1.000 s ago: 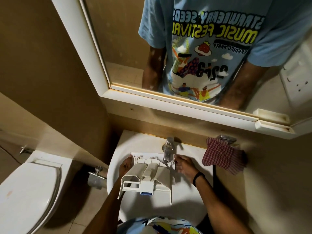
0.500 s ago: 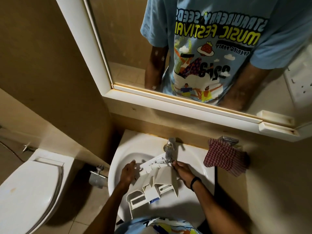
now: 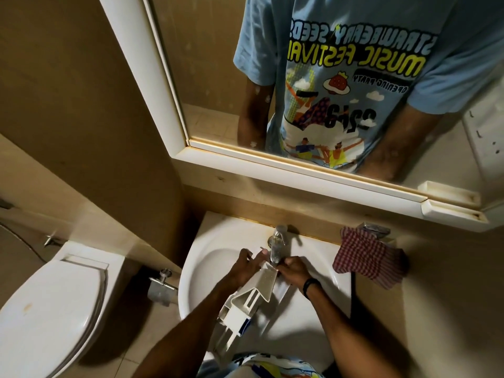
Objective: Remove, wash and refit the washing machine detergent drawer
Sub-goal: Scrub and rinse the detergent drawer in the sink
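The white plastic detergent drawer [image 3: 252, 297] is tilted on edge over the white washbasin [image 3: 207, 257], its far end right under the chrome tap [image 3: 277, 245]. My left hand [image 3: 246, 264] grips the drawer's far left side. At the far right end, just below the tap spout, my right hand [image 3: 293, 270] grips the drawer; a black band sits on that wrist. The drawer's near end, with a small blue part, points down toward me.
A red checked cloth [image 3: 366, 259] hangs over the basin's right edge. The toilet [image 3: 51, 304] stands at the left, with a wall valve [image 3: 161, 283] between it and the basin. The white-framed mirror [image 3: 218, 105] hangs above.
The drawer has turned from lying flat across the basin to standing tilted on its side, far end up under the tap. Both hands shifted with it toward the tap.
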